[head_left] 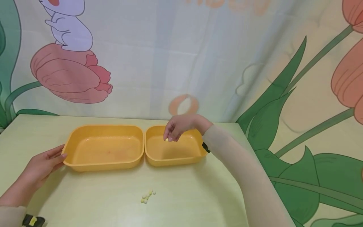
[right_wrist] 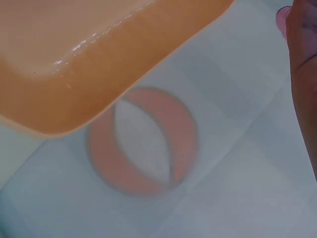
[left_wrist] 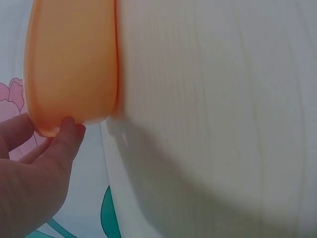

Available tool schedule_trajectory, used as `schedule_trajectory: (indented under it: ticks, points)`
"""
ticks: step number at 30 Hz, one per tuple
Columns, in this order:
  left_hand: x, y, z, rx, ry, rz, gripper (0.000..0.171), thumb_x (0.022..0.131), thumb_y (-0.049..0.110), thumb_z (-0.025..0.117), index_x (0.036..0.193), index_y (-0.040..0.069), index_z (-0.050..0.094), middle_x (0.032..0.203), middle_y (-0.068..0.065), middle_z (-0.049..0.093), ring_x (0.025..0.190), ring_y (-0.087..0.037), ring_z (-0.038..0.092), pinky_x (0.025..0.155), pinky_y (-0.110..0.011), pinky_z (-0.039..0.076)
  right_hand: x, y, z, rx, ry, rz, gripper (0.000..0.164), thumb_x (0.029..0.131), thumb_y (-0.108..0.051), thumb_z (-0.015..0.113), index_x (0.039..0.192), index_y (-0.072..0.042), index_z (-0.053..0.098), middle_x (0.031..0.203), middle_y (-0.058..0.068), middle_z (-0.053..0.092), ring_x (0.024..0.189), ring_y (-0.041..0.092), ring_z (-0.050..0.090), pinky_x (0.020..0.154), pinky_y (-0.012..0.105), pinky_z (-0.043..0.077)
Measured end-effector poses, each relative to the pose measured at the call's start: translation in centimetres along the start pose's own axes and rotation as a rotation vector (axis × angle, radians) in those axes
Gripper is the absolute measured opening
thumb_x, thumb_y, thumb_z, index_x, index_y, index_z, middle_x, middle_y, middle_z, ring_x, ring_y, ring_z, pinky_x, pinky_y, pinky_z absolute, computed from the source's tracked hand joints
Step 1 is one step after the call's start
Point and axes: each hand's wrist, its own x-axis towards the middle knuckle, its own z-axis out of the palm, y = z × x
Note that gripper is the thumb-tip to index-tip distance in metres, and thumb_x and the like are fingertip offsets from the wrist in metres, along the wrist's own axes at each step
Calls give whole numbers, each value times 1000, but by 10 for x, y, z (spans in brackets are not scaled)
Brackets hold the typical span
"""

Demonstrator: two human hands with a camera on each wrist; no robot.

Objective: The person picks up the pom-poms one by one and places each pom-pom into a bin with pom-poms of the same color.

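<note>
My right hand [head_left: 177,127] is above the smaller yellow tray [head_left: 175,162], fingers pointing down. Between its thumb and fingertips it pinches a small round pale yellow piece [head_left: 167,139]. At the left end of the larger yellow tray [head_left: 105,166], my left hand [head_left: 42,165] holds the rim, thumb and fingers apart. The left wrist view shows that hand [left_wrist: 42,171] at the tray's end [left_wrist: 74,64]. In the right wrist view only an edge of the right hand [right_wrist: 304,74] shows; its fingertips are out of frame.
Several small round yellow and white pieces [head_left: 146,197] lie in a loose cluster on the pale table [head_left: 99,198], in front of the trays. The two trays stand side by side. Behind the table hangs a printed cloth [head_left: 136,63] with flowers.
</note>
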Motion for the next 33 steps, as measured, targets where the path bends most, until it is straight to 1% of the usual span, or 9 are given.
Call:
schedule_trajectory:
  ticks: [4, 7, 10, 11, 13, 17, 22, 27, 33]
  points:
    - [-1, -3, -3, 16, -8, 34, 70, 111, 26, 42, 158, -9, 5, 161, -31, 10, 83, 28, 51, 77, -7, 58, 19, 9, -8, 42, -43, 57, 15, 98, -3, 65, 111, 1, 71, 83, -3, 68, 74, 11, 62, 79, 22, 60]
    - [-1, -3, -3, 29, -18, 55, 69, 111, 25, 42, 158, -11, 6, 159, -31, 12, 86, 28, 52, 78, -7, 58, 31, 17, -11, 80, -72, 99, 15, 99, -2, 64, 111, 3, 70, 83, -3, 68, 74, 10, 61, 76, 20, 59]
    - [-2, 1, -2, 40, -28, 55, 69, 111, 24, 41, 158, -11, 6, 161, -34, 12, 86, 29, 50, 79, -7, 58, 43, 29, -10, 120, -86, 135, 12, 99, 0, 63, 107, 0, 71, 83, -4, 69, 73, 9, 62, 75, 19, 58]
    - [-3, 2, -1, 45, -30, 50, 68, 111, 24, 40, 158, -10, 6, 160, -37, 7, 85, 29, 49, 79, -7, 58, 48, 33, -9, 130, -87, 142, 12, 99, 0, 63, 106, -1, 72, 83, -5, 70, 73, 8, 62, 75, 19, 59]
    - [-4, 4, -2, 51, -30, 38, 69, 111, 25, 40, 158, -9, 5, 161, -38, 6, 84, 30, 47, 78, -7, 58, 58, 42, -7, 146, -89, 150, 12, 99, 1, 63, 103, -5, 73, 83, -5, 70, 74, 7, 63, 75, 19, 59]
    - [-4, 4, -4, 59, -22, 35, 69, 111, 26, 41, 159, -9, 6, 161, -37, 8, 83, 30, 47, 78, -7, 58, 75, 56, -3, 160, -76, 164, 12, 98, 1, 63, 105, -3, 73, 81, -5, 70, 74, 7, 63, 75, 19, 59]
    - [-4, 3, -3, 45, -25, 53, 68, 111, 23, 41, 158, -11, 6, 160, -36, 7, 85, 28, 50, 79, -8, 58, 86, 66, 0, 166, -66, 221, 13, 98, -1, 65, 108, -1, 74, 79, -6, 71, 70, 7, 61, 71, 17, 58]
    - [-3, 3, -4, 36, -13, 45, 68, 111, 23, 42, 158, -11, 6, 161, -36, 8, 85, 28, 50, 79, -8, 59, 92, 71, 3, 185, -90, 240, 16, 98, -2, 65, 110, 1, 74, 81, -5, 73, 69, 6, 60, 69, 16, 58]
    - [-3, 2, -3, 39, 0, 46, 67, 111, 23, 43, 158, -11, 9, 160, -36, 10, 84, 27, 51, 79, -9, 59, 94, 77, 8, 233, -95, 261, 13, 98, 0, 65, 100, -2, 77, 79, -3, 73, 67, 6, 60, 68, 16, 58]
